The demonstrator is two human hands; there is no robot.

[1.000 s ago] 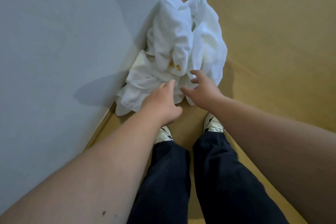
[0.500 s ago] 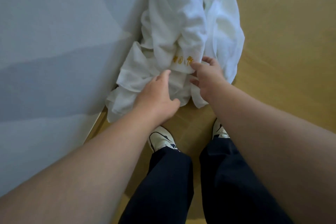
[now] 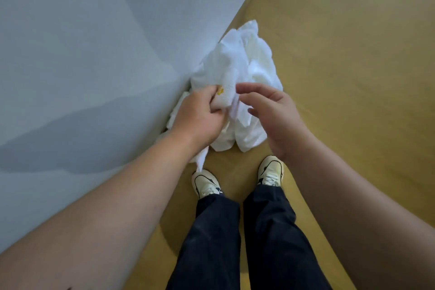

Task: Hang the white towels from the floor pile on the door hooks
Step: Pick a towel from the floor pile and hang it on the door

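Single head-worn camera looks steeply down, close over the floor (image 3: pixel 353 77).

Place: indoor room, likely a home or hotel
Left: plain grey wall (image 3: pixel 82 54)
Right: tan floor (image 3: pixel 353 66)
Far: white towels (image 3: pixel 247 66) piled at the wall's foot

Dark trousers (image 3: pixel 240 238), cream sneakers (image 3: pixel 206 183) (black-trimmed), bare forearms (image 3: pixel 131 195)

The left hand (image 3: pixel 200 115) covers part of the white towels (image 3: pixel 244 70), so the yellow mark (image 3: pixel 220 90) shows only partly and cannot be read; the right hand (image 3: pixel 270 113) is blurred; both forearms and the dark trousers (image 3: pixel 235 242) run off the bottom edge.
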